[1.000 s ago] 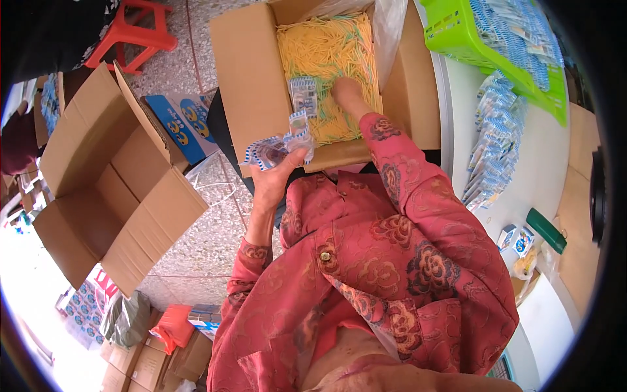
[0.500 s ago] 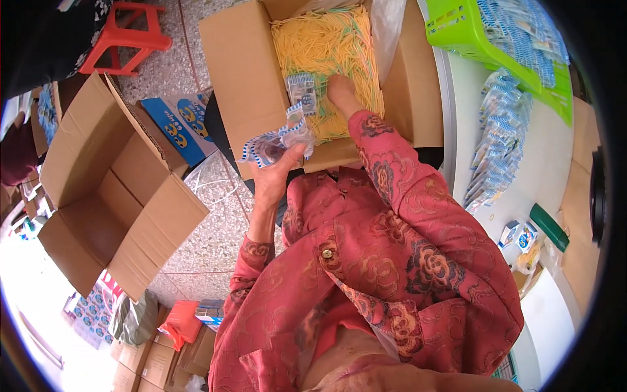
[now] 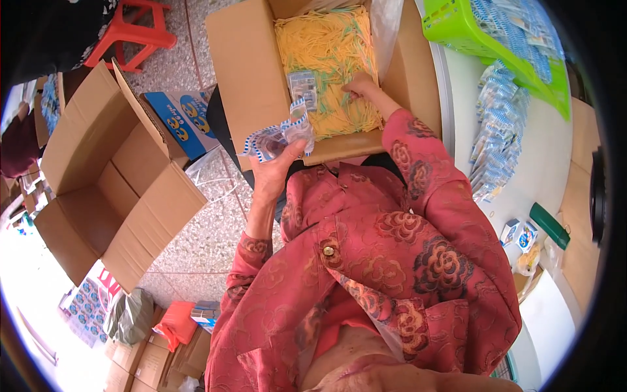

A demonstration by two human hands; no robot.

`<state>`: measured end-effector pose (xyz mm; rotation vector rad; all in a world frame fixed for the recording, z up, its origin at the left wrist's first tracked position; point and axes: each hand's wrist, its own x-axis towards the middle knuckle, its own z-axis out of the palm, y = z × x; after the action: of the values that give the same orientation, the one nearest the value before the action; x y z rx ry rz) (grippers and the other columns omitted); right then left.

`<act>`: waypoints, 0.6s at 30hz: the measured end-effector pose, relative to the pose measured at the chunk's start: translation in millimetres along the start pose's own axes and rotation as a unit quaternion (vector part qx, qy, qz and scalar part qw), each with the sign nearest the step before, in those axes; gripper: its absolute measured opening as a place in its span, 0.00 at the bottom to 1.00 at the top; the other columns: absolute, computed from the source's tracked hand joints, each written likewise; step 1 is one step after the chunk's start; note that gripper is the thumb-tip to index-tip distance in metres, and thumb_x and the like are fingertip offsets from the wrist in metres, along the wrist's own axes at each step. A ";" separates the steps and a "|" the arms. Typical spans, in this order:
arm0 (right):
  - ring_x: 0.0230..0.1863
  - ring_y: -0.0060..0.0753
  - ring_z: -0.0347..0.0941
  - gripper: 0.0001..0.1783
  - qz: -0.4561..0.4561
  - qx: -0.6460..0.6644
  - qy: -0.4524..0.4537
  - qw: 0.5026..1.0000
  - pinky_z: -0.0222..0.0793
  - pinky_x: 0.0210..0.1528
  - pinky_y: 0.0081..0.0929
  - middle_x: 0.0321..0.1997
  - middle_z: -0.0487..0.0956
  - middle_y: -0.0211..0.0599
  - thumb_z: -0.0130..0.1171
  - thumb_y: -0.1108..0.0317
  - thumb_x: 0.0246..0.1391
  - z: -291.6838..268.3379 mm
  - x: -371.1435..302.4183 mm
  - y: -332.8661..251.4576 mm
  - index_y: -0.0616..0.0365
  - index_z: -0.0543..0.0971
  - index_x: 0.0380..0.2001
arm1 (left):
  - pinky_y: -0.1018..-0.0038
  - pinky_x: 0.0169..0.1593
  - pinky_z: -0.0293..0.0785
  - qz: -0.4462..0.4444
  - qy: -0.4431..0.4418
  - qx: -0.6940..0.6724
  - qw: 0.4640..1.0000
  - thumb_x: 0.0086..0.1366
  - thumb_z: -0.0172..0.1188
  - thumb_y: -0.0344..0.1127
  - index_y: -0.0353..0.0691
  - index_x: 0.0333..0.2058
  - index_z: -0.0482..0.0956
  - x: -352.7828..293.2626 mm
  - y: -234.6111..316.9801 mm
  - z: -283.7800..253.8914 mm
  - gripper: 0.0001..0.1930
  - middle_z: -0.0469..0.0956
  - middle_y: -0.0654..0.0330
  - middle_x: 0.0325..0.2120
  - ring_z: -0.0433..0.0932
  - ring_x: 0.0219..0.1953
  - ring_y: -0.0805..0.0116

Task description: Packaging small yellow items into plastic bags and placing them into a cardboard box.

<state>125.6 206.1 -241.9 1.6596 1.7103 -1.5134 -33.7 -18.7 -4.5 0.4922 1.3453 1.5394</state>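
Note:
In front of me stands an open cardboard box [image 3: 238,72] filled with thin yellow and green sticks [image 3: 320,39]. My left hand [image 3: 274,168] is closed on clear plastic packets [image 3: 271,140] with blue-and-white striped edges, by the box's near left corner. Another striped packet [image 3: 302,90] lies on the sticks against the left wall. My right hand [image 3: 360,86] is inside the box at the right, its fingers curled and bent down at the surface of the sticks. What those fingers hold, if anything, is hidden.
A pale table [image 3: 450,98] to the right carries a row of striped packets [image 3: 499,130], a green basket [image 3: 457,29] full of more, and a dark green case [image 3: 550,225]. An open cardboard box [image 3: 124,176] stands on the left, with a red stool [image 3: 140,32] beyond.
My right hand has moved to the right across the sticks, its forearm swinging right too. My left hand keeps its packets in nearly the same place. The view has shifted slightly.

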 end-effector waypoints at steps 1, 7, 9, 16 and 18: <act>0.14 0.24 0.68 0.08 0.004 0.142 -0.020 0.990 0.63 0.15 0.20 0.16 0.72 0.36 0.62 0.73 0.39 -5.9 -1.3 7.9 0.63 0.73 0.22 | 0.76 0.40 0.70 0.006 -0.006 -0.002 1.000 0.50 0.62 0.24 0.31 0.40 0.73 -0.8 1.2 3.5 0.16 0.75 0.59 0.34 0.74 0.35 0.72; 0.14 0.23 0.67 0.09 -0.054 0.208 -0.228 0.950 0.64 0.15 0.17 0.16 0.72 0.35 0.63 0.76 0.39 -9.4 -65.1 -3.7 0.64 0.72 0.22 | 0.76 0.40 0.70 -0.004 -0.012 0.001 1.000 0.46 0.64 0.23 0.35 0.41 0.71 -12.0 1.9 2.2 0.21 0.74 0.62 0.35 0.73 0.36 0.73; 0.14 0.23 0.67 0.09 -0.032 0.102 -0.317 0.942 0.65 0.16 0.19 0.17 0.73 0.35 0.63 0.75 0.38 10.7 -81.7 1.8 0.63 0.72 0.22 | 0.76 0.40 0.70 0.002 -0.023 0.006 1.000 0.46 0.64 0.23 0.35 0.41 0.71 -14.7 -0.5 3.8 0.21 0.74 0.62 0.35 0.73 0.35 0.73; 0.16 0.21 0.68 0.12 -0.240 0.027 -0.100 0.965 0.65 0.18 0.20 0.15 0.73 0.31 0.62 0.67 0.40 1.8 -122.3 -12.6 0.64 0.75 0.27 | 0.79 0.33 0.70 0.060 -0.034 0.025 0.997 0.49 0.63 0.23 0.33 0.33 0.74 -20.2 8.2 19.3 0.11 0.75 0.62 0.28 0.73 0.29 0.76; 0.18 0.18 0.68 0.14 -0.303 0.131 -0.029 0.943 0.64 0.21 0.15 0.18 0.75 0.29 0.60 0.63 0.44 -17.4 -142.9 -28.2 0.62 0.75 0.31 | 0.80 0.33 0.70 0.056 -0.037 0.026 0.997 0.48 0.64 0.24 0.33 0.31 0.74 -21.3 7.9 20.0 0.10 0.75 0.63 0.27 0.73 0.29 0.77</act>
<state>148.1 151.7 -107.5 1.2234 2.1920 -2.1142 -11.7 -26.0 15.0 0.6607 1.3219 1.5656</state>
